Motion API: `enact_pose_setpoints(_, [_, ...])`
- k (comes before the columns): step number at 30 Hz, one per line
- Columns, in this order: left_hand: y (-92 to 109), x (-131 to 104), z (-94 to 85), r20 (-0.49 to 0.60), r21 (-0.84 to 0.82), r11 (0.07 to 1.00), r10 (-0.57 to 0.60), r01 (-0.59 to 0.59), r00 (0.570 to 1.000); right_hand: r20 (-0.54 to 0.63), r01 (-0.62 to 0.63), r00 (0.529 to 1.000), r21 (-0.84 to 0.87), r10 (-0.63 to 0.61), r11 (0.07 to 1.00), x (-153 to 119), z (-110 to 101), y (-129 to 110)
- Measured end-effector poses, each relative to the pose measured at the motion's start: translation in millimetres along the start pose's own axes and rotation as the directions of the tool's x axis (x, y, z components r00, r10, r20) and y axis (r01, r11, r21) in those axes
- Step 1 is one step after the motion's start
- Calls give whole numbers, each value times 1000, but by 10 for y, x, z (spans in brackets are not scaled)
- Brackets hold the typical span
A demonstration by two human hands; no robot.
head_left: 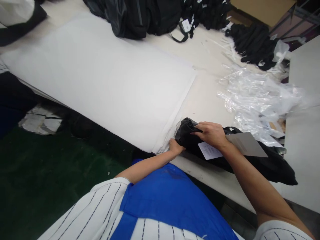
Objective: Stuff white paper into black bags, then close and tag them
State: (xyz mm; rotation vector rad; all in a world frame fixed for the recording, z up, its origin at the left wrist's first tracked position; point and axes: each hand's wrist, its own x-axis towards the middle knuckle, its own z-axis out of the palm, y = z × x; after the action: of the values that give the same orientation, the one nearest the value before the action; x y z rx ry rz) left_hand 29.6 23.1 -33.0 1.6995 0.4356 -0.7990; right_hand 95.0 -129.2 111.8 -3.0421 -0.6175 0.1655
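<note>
At four o'clock, on the worktop's [207, 100] near edge, presumably for easy reach, lies a black bag [272, 163]; the left hand [177, 147] meets its nine-o'clock end, perhaps steadying it, though whether those fingers pinch I cannot tell, while the right hand's [211, 133] narrowed fingers hold a fold on top. Beyond, white sheets [112, 76] at ten o'clock and clear plastic [262, 93] between two and three seem kept handy, with more black bags [135, 20] set back at twelve.
</note>
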Motion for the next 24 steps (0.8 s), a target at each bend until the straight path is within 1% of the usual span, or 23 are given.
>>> enact_pose_setpoints(2, [-25,88,-56,-81,124,991,59,-48,995,-13,27,1000,70,-26,997,-17,37,67])
enact_pose_setpoints(4, [-58,192,-125,-90,239,965,129,-105,988,-21,51,999,160,-48,986,-31,62,146])
enact_pose_setpoints(5, [-78,243,-162,-67,270,954,152,-128,986,-24,57,998,216,-53,975,-31,67,195])
enact_pose_setpoints(7, [-118,331,-235,1,279,947,169,-162,986,-20,55,998,352,-51,935,-5,72,323])
enact_pose_setpoints(11, [-144,415,-339,114,312,919,216,-242,970,45,-6,999,618,-28,787,170,116,648])
enact_pose_setpoints(14, [-82,381,-358,120,346,886,284,-308,951,111,-80,994,727,-2,682,313,201,817])
enact_pose_setpoints(16, [-15,326,-360,104,361,865,334,-348,937,141,-120,990,753,20,647,347,253,854])
enact_pose_setpoints(18, [43,277,-365,96,374,842,382,-389,919,143,-128,989,749,31,650,322,292,846])
enact_pose_setpoints(20, [68,267,-378,116,363,830,411,-423,904,119,-102,993,721,22,686,258,337,823])
enact_pose_setpoints(21, [63,282,-387,139,340,835,411,-433,901,109,-86,994,698,13,711,221,369,812])
enact_pose_setpoints(23, [27,342,-410,224,231,880,368,-416,902,66,-42,998,664,-3,746,156,464,800])
enact_pose_setpoints(24, [4,384,-420,266,203,891,348,-405,899,13,-13,1000,654,6,757,133,531,800])
